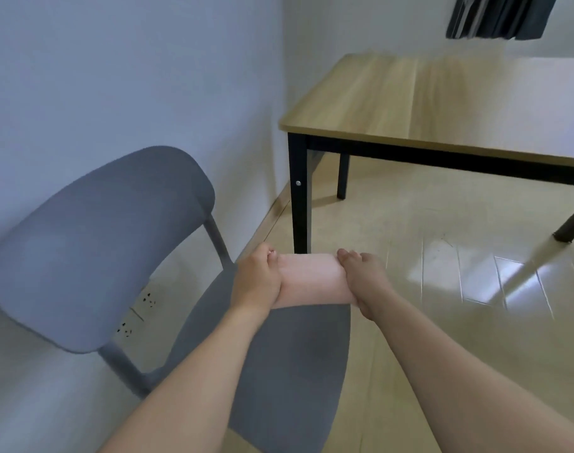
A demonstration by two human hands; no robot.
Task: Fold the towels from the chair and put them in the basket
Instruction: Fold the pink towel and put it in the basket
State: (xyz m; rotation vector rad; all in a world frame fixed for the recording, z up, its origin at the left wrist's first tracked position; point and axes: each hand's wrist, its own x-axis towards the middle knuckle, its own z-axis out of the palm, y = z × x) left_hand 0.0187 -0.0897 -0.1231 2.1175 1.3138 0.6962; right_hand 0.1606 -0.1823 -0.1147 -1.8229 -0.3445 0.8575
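Observation:
A pale pink towel (pixel 312 277), folded into a small rectangle, is held above the far edge of the grey chair's seat (pixel 279 371). My left hand (pixel 254 282) grips its left end with the fingers curled over the top edge. At the towel's right end my right hand (pixel 365 279) grips the same way. The chair's backrest (pixel 99 250) stands to the left against the wall. No other towel lies on the seat. No basket is in view.
A wooden table (pixel 442 103) with black legs stands ahead on the right, its near leg (pixel 300 197) just beyond the towel. A white wall runs along the left with sockets (pixel 138 313) low behind the chair. Shiny beige floor lies to the right. Dark cloth (pixel 501 14) hangs at top right.

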